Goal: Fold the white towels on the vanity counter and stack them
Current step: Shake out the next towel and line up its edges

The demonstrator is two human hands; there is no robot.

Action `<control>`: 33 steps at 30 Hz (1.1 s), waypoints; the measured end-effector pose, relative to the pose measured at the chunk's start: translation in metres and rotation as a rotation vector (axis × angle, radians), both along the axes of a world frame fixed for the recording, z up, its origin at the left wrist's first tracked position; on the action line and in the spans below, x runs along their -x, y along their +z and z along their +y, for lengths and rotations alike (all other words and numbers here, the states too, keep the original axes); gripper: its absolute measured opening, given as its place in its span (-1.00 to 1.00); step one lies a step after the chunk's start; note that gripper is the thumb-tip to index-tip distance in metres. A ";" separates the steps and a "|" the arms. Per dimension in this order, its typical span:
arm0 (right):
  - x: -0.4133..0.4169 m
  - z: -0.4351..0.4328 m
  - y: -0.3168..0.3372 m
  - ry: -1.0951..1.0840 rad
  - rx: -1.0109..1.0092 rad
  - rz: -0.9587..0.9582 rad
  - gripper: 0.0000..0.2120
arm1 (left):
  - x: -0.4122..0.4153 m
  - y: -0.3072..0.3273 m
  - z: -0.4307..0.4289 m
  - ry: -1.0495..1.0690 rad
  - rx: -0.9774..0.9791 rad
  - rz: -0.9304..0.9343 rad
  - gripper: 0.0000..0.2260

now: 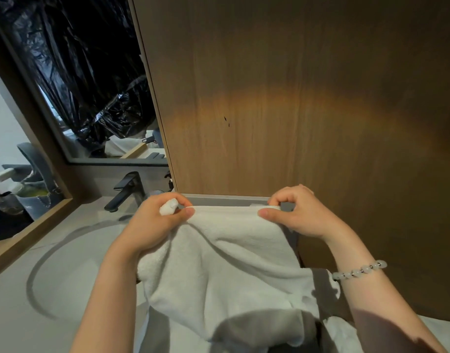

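Both forearms are showing bare up to the frame's lower edge, with no sleeves reaching into view. The left hand (152, 222) is wearing no ring or watch, and its wrist is bare too. The right hand (299, 212) is likewise wearing no ring, while a bracelet (360, 270) of pale, milky round beads with small silvery spacers between them is circling the right wrist.
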State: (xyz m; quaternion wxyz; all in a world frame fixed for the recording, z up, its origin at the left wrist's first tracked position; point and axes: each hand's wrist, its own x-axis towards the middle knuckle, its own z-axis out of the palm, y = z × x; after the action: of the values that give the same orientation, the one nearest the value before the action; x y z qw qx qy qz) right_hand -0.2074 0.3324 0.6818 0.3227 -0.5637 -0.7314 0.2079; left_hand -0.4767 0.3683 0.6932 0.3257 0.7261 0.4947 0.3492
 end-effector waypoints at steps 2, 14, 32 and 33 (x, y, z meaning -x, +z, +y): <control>-0.002 -0.001 0.001 -0.020 0.001 0.005 -0.72 | 0.007 -0.001 0.003 0.049 0.010 0.057 -0.88; 0.058 0.007 -0.010 -0.121 -0.170 0.007 -0.85 | -0.063 -0.010 -0.012 -0.193 -0.173 0.177 -0.62; 0.014 0.005 -0.006 -0.192 -0.060 0.124 -0.88 | -0.016 -0.023 0.006 -0.054 -0.005 0.051 -0.68; 0.015 0.007 -0.009 -0.196 -0.065 0.143 -0.86 | -0.015 -0.024 0.006 -0.054 -0.007 0.048 -0.66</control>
State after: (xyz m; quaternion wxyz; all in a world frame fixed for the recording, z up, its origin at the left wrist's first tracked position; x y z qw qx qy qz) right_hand -0.2226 0.3394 0.6731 0.4108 -0.6054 -0.6543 0.1912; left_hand -0.4618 0.3748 0.6690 0.3207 0.7485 0.4812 0.3245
